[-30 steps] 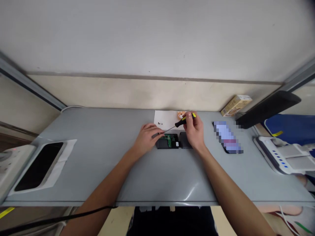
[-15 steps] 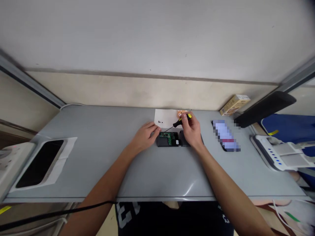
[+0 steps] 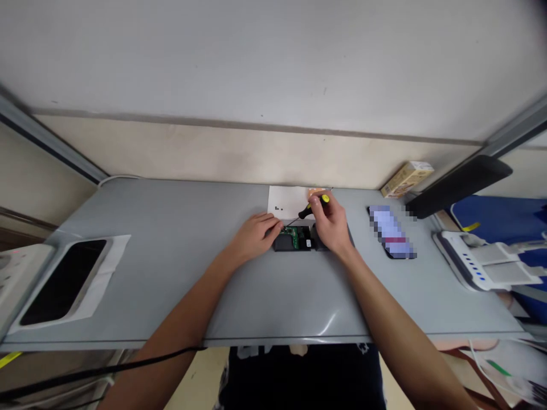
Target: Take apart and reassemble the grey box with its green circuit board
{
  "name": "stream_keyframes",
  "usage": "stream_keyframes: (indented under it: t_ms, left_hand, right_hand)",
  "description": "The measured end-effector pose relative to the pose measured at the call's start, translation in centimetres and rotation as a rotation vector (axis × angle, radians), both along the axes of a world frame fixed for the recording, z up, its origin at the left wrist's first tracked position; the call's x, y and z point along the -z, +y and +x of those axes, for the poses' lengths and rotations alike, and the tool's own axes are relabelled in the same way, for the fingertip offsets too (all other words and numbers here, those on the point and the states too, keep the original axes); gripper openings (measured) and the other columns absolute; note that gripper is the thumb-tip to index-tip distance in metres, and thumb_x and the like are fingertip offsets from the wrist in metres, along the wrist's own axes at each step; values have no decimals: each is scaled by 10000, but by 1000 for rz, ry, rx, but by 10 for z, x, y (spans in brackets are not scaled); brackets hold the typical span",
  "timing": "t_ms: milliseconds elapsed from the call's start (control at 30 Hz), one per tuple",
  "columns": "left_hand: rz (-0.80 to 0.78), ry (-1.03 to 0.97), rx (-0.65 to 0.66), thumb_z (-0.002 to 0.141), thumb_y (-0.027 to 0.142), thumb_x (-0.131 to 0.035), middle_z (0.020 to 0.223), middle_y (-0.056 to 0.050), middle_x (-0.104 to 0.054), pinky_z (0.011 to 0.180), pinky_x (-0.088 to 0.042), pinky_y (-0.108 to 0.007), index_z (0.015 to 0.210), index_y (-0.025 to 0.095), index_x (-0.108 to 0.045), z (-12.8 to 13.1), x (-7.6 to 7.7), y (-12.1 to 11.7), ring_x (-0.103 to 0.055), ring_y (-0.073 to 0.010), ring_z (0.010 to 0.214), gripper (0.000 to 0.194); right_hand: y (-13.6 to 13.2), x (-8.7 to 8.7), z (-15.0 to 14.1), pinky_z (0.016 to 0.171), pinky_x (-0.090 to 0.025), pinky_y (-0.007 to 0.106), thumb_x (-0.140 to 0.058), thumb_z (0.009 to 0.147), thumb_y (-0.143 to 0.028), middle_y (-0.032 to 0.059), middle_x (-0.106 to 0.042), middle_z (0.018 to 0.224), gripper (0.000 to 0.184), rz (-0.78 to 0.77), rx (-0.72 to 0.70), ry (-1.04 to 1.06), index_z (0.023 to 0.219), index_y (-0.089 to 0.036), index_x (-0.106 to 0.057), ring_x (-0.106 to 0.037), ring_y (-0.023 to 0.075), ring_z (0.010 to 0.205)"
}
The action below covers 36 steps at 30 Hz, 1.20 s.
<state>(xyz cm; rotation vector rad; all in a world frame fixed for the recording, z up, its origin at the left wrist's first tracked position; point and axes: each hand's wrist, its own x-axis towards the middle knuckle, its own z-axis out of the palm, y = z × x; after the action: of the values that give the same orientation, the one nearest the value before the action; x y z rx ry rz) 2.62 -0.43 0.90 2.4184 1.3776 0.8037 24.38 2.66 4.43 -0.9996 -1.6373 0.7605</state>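
A black plastic housing [image 3: 282, 244] lies opened on the grey table, with a green circuit board [image 3: 294, 234] inside it. My left hand [image 3: 257, 234] is closed at the housing's upper left corner, thumb and fingertips together on its edge. In my right hand [image 3: 332, 225] is a screwdriver [image 3: 305, 213] with a black and yellow handle, held in a slant. Its thin shaft points down left to the board, close to my left fingertips; what the tip touches is too small to tell. Under my right wrist sits another black part [image 3: 321, 239], partly hidden.
Behind the housing lies white paper [image 3: 294, 196] with several small dark screws [image 3: 277, 208] and an orange patch. A phone [image 3: 391, 232] and a small box [image 3: 407, 179] are at right, near a white charger unit [image 3: 474, 265]. A black-screened tablet [image 3: 66, 282] rests at left.
My left thumb and fingertips have shifted slightly right, nearer the screwdriver's tip. The screwdriver handle has moved a little left. The camera view has tilted slightly.
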Motion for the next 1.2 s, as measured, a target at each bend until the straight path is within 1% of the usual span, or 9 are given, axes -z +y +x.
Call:
stream_keyframes:
  t_ms: [333, 433, 600, 667, 733, 800, 867, 1033, 1200]
  left_hand:
    - [17, -65, -12, 1039, 304, -479, 853, -41, -695, 843, -500, -372, 919, 192, -694, -1, 6, 3, -634, -201, 842, 271]
    - [8, -58, -10, 1042, 292, -470, 837, -41, -682, 822, -496, -364, 907, 189, -689, -1, 6, 3, -629, -199, 836, 276]
    - [23, -47, 26, 1046, 270, -459, 874, -47, -693, 821, -492, -356, 945, 189, -682, -1, 5, 3, -632, -200, 860, 258]
    - [22, -55, 29, 1043, 259, -463, 892, -46, -697, 818, -493, -350, 953, 192, -676, -1, 5, 3, -634, -197, 866, 241]
    - [19, -55, 20, 1041, 256, -468, 897, -43, -699, 810, -492, -346, 951, 193, -668, -2, 6, 4, -632, -195, 862, 228]
    - [20, -47, 15, 1041, 256, -468, 895, -40, -698, 813, -490, -348, 940, 194, -661, -2, 6, 3, -627, -195, 858, 226]
    - [21, -43, 17, 1041, 259, -466, 888, -40, -692, 812, -491, -348, 928, 194, -657, -2, 6, 3, -625, -195, 856, 231]
    - [13, -37, 5, 1039, 261, -460, 914, -43, -700, 833, -496, -354, 941, 199, -665, -1, 5, 3, -631, -198, 877, 235]
    - [-6, -20, -10, 1046, 299, -450, 902, -48, -701, 832, -498, -357, 941, 192, -675, -1, 6, 3, -631, -196, 858, 271]
  right_hand:
    - [3, -29, -25, 615, -389, 302, -563, 988, -495, -23, -551, 726, 287, 65, -249, -225, 855, -241, -546, -479, 134, 634]
    - [10, -24, -34, 609, -387, 299, -622, 952, -480, -36, -479, 686, 320, 84, -194, -96, 789, -243, -482, -436, 134, 627]
    - [13, -5, -44, 707, -489, 307, -596, 963, -500, 13, -622, 968, 254, -63, -216, 396, 950, -258, -522, -589, 132, 757]
    - [13, 0, -44, 641, -464, 290, -637, 938, -525, -21, -596, 820, 278, -143, -246, 506, 1015, -272, -551, -553, 122, 656]
    - [13, 1, -43, 550, -395, 272, -649, 915, -582, -71, -438, 629, 324, -201, -249, 584, 975, -274, -570, -430, 113, 535]
    - [13, -1, -41, 526, -375, 274, -563, 925, -675, -74, -353, 602, 405, -264, -273, 676, 963, -273, -591, -373, 116, 512]
    - [12, -4, -40, 567, -428, 280, -476, 944, -714, -50, -410, 652, 470, -328, -326, 761, 1004, -268, -612, -435, 122, 555]
    - [11, -5, -36, 692, -525, 281, -723, 839, -616, -19, -593, 854, 422, -352, -311, 764, 864, -258, -501, -616, 124, 712]
    - [15, 2, -33, 545, -463, 260, -664, 862, -673, -104, -346, 595, 474, -246, -170, 669, 858, -280, -398, -420, 102, 484]
